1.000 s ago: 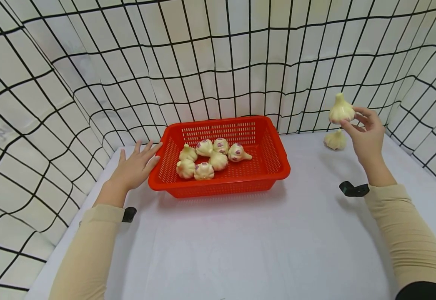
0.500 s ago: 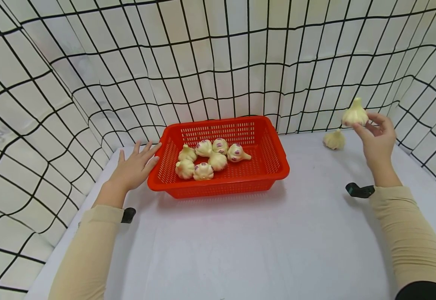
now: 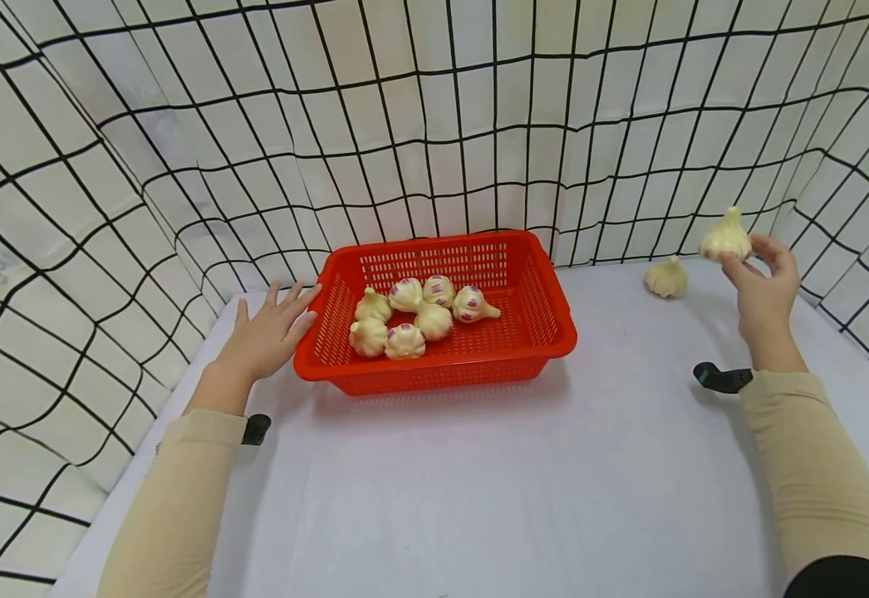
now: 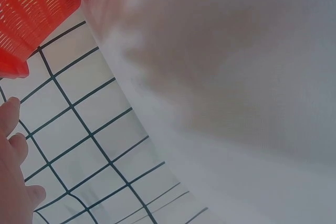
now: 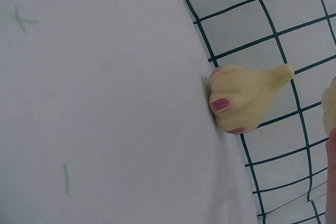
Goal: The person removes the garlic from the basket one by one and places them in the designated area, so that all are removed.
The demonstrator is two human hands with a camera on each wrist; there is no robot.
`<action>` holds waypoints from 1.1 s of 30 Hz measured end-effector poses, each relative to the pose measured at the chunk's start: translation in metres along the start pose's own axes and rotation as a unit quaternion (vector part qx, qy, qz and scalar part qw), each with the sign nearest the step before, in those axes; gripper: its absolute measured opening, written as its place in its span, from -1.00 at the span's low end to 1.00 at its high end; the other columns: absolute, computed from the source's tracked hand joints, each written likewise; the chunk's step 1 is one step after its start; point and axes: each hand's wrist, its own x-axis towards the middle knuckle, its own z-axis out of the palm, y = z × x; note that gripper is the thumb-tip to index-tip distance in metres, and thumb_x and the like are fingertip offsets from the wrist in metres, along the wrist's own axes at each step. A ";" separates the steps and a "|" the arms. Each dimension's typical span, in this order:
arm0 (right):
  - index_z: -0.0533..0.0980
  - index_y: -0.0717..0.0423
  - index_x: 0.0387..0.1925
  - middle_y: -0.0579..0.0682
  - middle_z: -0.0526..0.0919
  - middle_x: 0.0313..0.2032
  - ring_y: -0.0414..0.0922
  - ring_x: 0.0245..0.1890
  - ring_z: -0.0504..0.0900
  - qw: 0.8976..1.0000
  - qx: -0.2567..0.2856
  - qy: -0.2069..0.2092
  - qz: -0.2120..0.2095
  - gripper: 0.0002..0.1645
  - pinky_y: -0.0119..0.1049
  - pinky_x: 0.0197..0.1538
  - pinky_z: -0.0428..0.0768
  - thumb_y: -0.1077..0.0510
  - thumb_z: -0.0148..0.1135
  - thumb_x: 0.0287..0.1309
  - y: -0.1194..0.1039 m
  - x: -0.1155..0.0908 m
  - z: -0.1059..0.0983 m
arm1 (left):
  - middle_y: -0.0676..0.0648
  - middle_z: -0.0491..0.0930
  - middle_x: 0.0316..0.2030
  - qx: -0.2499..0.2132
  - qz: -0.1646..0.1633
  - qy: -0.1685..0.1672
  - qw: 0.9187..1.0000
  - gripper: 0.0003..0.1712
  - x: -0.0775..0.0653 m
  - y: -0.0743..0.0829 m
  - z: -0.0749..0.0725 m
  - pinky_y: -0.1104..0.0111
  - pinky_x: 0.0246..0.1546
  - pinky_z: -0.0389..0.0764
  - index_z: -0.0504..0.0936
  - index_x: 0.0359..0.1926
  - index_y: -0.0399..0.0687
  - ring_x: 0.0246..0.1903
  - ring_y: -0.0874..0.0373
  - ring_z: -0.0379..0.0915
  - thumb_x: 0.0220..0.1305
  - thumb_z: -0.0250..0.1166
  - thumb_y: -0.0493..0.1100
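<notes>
In the head view my right hand [image 3: 767, 286] pinches a garlic bulb [image 3: 726, 237] between thumb and fingers, stem up, above the table's far right. Just left of it another garlic bulb [image 3: 666, 278] sits on the table; the right wrist view shows this garlic bulb [image 5: 241, 99] with purple marks, while the held one barely enters at the right edge. My left hand [image 3: 266, 336] lies with fingers spread at the left end of a red plastic basket [image 3: 434, 378], fingertips right at its rim. Several garlic bulbs [image 3: 434, 321] are grouped in the basket's left half.
A white cloth covers the table [image 3: 434, 482]. White walls with black netting [image 3: 464, 124] rise at the back and both sides. The basket's right half shows bare red mesh [image 3: 527, 311].
My right hand has moved right and slightly down with the garlic bulb, away from above the one on the table. The left hand and the basket have stayed in place.
</notes>
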 end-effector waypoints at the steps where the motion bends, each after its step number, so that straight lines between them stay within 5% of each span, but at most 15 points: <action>1: 0.37 0.11 0.38 -0.12 0.30 0.26 -0.31 -0.04 0.58 1.000 -0.003 0.000 0.007 -0.32 -0.59 0.01 0.57 0.35 0.34 0.27 0.001 0.001 -0.001 | -0.24 -0.15 0.61 0.000 0.000 0.000 1.000 -0.22 0.000 0.000 0.000 -0.39 0.33 -0.59 -0.02 0.65 0.11 0.57 -0.30 -0.52 0.60 -0.33 0.32; 11: 0.28 0.03 0.53 -0.20 0.30 0.32 -0.41 -0.07 0.49 0.992 -0.118 0.002 0.052 -0.20 -0.75 -0.10 0.46 0.18 0.31 0.33 0.015 0.010 -0.011 | -0.22 -0.16 0.61 0.000 0.002 0.000 1.000 -0.22 -0.001 0.000 -0.001 -0.38 0.33 -0.60 -0.03 0.66 0.11 0.57 -0.29 -0.53 0.60 -0.33 0.32; 21: 0.28 0.01 0.53 -0.21 0.26 0.36 -0.41 -0.02 0.44 0.986 -0.145 0.007 0.077 -0.19 -0.71 0.04 0.42 0.17 0.34 0.31 0.020 0.019 -0.010 | -0.23 -0.16 0.61 0.002 0.000 -0.002 1.000 -0.22 0.000 0.000 -0.001 -0.39 0.33 -0.59 -0.04 0.66 0.11 0.57 -0.28 -0.53 0.60 -0.34 0.32; 29: 0.33 0.07 0.50 -0.18 0.38 0.28 -0.31 0.31 0.21 0.972 -0.216 0.014 0.089 -0.24 -0.72 0.04 0.38 0.20 0.33 0.31 0.027 0.027 -0.013 | -0.23 -0.14 0.61 0.001 0.000 0.003 1.000 -0.21 0.000 -0.001 -0.001 -0.38 0.34 -0.59 -0.01 0.65 0.10 0.57 -0.29 -0.51 0.59 -0.32 0.32; 33: 0.23 0.08 0.55 -0.13 0.34 0.41 -0.30 0.37 0.19 0.963 -0.249 0.008 0.102 -0.18 -0.65 0.23 0.27 0.14 0.29 0.34 0.031 0.029 -0.015 | -0.23 -0.15 0.61 0.000 -0.001 -0.003 1.000 -0.21 0.000 0.000 -0.001 -0.38 0.33 -0.61 -0.02 0.65 0.09 0.57 -0.29 -0.53 0.60 -0.33 0.32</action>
